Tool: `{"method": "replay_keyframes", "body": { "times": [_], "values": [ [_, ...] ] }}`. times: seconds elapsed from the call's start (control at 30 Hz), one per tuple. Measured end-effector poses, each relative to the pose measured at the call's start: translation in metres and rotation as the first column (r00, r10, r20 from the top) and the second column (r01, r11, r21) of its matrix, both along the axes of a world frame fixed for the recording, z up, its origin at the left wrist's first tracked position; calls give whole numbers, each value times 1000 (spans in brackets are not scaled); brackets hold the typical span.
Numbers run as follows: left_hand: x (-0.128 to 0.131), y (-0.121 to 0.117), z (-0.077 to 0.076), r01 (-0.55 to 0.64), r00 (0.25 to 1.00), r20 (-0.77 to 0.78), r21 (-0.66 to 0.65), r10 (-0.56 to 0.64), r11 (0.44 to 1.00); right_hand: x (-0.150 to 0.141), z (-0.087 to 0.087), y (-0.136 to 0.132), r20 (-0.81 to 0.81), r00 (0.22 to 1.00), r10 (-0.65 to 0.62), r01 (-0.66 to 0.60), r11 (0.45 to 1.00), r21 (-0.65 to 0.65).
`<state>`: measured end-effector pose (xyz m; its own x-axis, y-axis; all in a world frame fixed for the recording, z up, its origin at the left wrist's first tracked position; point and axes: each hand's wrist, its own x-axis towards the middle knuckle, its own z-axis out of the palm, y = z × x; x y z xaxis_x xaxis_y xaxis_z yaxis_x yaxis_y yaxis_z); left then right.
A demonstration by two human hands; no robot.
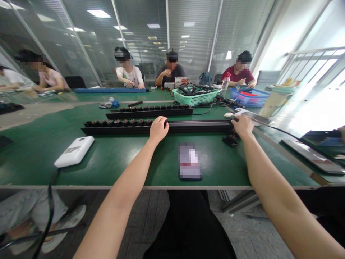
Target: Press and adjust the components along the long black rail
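Note:
A long black rail [199, 126] lies across the green table [113, 158], its left half filled with several dark round sockets [115, 123]. My left hand [158, 129] rests on the rail at the end of that row, fingers curled over a small dark piece. My right hand [242, 125] grips the rail's right end, fingers closed round it. A few loose black pieces [230, 140] lie just below my right hand. A phone [189, 160] lies flat between my arms.
A second black rail [149, 112] with sockets lies behind the first. A white box [74, 151] with a cable sits at left. A green basket [195, 95] and a blue basket [249, 98] stand at the back right. Several people sit along the far side.

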<state>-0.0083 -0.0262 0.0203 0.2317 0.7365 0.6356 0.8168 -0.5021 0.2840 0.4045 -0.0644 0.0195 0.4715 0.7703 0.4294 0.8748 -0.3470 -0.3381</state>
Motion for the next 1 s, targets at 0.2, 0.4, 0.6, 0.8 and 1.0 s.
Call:
{"method": "replay_keyframes", "body": {
  "times": [0.2,0.4,0.6,0.8,1.0],
  "values": [
    [0,1,-1,1,1000,-6,4,-1,1000,1,-1,1,1,1000,-7,7,1000,12],
    [0,0,-1,12,1000,-6,5,-12,1000,2,-1,1,-11,1000,-8,8,1000,17],
    [0,-1,0,5,1000,-2,-10,-5,1000,2,1,1,-56,998,-12,12,1000,0],
    [0,0,-1,6,1000,-7,0,-6,1000,2,2,-2,-59,998,-27,26,999,-28],
    [0,2,-2,4,1000,-15,7,-4,1000,2,1,-5,-60,998,-29,27,999,-35]
  ]
}}
